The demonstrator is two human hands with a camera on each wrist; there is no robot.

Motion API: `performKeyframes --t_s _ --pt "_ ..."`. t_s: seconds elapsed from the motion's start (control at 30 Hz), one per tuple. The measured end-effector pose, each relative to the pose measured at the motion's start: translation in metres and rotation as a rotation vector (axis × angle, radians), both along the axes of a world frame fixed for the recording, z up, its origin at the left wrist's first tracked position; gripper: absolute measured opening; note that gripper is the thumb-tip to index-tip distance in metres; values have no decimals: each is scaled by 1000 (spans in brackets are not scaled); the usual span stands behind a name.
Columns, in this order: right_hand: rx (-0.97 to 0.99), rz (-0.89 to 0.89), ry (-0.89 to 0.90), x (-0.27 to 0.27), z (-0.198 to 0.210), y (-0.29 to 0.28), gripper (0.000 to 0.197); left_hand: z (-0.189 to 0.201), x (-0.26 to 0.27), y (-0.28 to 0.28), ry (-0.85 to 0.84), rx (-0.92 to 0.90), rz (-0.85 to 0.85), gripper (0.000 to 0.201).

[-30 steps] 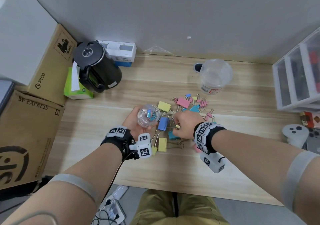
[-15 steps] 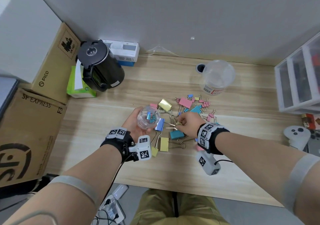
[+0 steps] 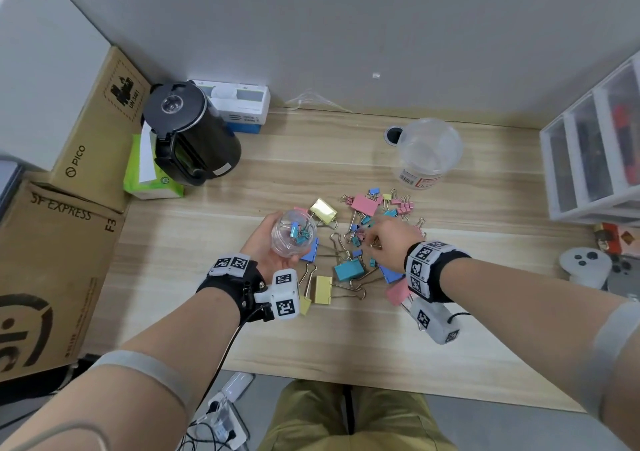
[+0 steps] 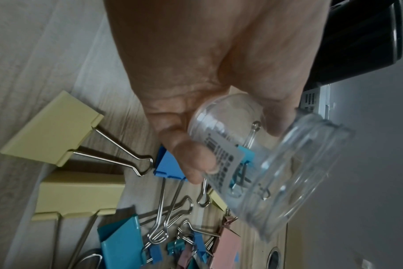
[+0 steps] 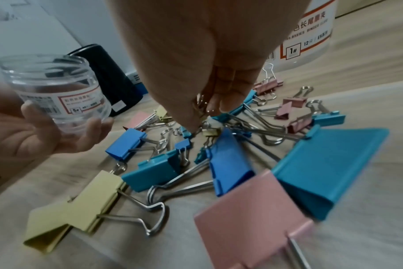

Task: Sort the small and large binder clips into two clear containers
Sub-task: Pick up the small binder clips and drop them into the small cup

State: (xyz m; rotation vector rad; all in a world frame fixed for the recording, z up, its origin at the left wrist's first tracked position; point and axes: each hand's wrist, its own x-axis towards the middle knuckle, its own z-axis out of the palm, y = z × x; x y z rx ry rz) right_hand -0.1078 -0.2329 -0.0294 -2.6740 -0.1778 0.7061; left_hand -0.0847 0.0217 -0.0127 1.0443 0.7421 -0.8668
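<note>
My left hand [image 3: 265,244] grips a small clear jar [image 3: 293,232], tilted, with several small blue and teal clips inside; the left wrist view shows the jar [image 4: 265,163] between thumb and fingers. To its right, large and small binder clips [image 3: 349,270] in yellow, blue, teal and pink lie in a loose pile. My right hand [image 3: 375,239] reaches down into that pile. In the right wrist view the right hand's [image 5: 205,116] curled fingers pinch the wire loops of a small yellow clip [image 5: 211,132]. A larger clear container [image 3: 429,152] stands open and empty behind the pile.
A black kettle [image 3: 190,138] and a green tissue pack [image 3: 145,176] stand at the back left, with cardboard boxes [image 3: 52,260] along the left edge. A plastic drawer unit [image 3: 595,156] and a white controller [image 3: 585,263] sit at the right. A cable hole [image 3: 393,135] lies beside the large container.
My right hand has shifted slightly right and farther into the pile, uncovering the large teal clip. The left hand and jar have barely moved.
</note>
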Motion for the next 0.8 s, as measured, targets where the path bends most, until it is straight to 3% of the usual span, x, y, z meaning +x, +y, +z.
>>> performKeyframes --t_s 0.2,0.43,0.57,0.8 --pt "-33 46 45 -6 -8 1 22 0 0 -3 26 9 3 46" --pt "-58 26 -15 -6 -14 7 72 5 2 -3 -7 -5 24 44" --pt "-84 65 -11 -4 -17 7 88 7 3 -4 -15 -3 22 48" --pt "-94 89 32 0 -17 9 66 5 2 -3 5 13 10 54"
